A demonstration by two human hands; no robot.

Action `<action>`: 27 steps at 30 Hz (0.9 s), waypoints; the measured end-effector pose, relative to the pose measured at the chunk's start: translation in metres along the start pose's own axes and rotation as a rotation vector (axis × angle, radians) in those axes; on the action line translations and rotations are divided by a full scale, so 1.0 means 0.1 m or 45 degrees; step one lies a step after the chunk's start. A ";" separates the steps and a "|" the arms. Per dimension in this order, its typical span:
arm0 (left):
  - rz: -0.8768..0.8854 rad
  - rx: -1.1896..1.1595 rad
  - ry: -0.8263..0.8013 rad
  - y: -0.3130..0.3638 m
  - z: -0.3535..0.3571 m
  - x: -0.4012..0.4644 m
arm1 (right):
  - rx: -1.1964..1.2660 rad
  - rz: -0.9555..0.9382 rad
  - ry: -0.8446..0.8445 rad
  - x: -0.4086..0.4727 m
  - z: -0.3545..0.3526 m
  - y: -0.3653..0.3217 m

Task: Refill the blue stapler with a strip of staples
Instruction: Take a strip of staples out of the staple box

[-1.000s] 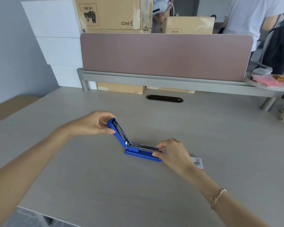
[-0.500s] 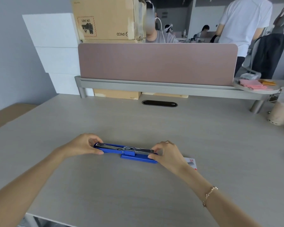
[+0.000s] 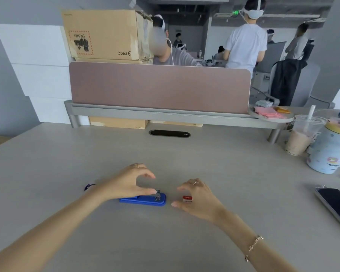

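The blue stapler (image 3: 142, 200) lies on the table, opened out flat. The tip of its lid (image 3: 88, 186) shows behind my left wrist. My left hand (image 3: 129, 183) arches over the stapler. Its thumb tip touches the metal magazine front (image 3: 157, 194) and the index finger curls above with a gap. To the right, a small red and white staple box (image 3: 187, 199) sits on the table. My right hand (image 3: 197, 197) is cupped over it, thumb and fingers spread on either side. I see no grip on the box and no loose staple strip.
A phone (image 3: 334, 203) lies at the right edge. A milk tea cup (image 3: 300, 138) and a pale blue tub (image 3: 328, 152) stand at the back right. A pink divider (image 3: 159, 87) on a grey shelf closes off the far side of the desk, with people beyond.
The stapler lid went from raised to folded flat. My left hand moved from the lid end to the magazine front. My right hand left the stapler and moved right over the staple box.
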State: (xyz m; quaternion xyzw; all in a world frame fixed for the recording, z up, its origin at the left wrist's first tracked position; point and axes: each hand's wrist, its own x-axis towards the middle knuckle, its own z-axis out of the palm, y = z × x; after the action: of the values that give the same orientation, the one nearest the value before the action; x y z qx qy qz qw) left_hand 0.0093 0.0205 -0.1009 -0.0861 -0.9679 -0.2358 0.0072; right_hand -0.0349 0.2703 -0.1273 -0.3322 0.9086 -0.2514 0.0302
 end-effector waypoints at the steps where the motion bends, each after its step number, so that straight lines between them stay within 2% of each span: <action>1: 0.045 0.040 -0.049 0.11 0.09 0.08 | -0.023 -0.006 -0.012 -0.04 -0.03 0.06; 7: 0.187 0.245 -0.176 0.50 0.41 0.30 | -0.148 0.022 0.023 -0.27 -0.14 0.36; 17: 0.171 0.202 -0.068 0.64 0.61 0.36 | 0.010 0.131 0.104 -0.35 -0.12 0.51; 27: 0.150 0.215 -0.105 0.66 0.59 0.38 | 0.067 0.192 0.070 -0.32 -0.14 0.55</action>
State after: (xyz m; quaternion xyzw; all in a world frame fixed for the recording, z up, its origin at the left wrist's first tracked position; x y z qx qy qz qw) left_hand -0.0150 0.1116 -0.1209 -0.1518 -0.9771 -0.1489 -0.0116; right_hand -0.0452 0.3323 -0.1447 -0.2550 0.9245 -0.2814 0.0327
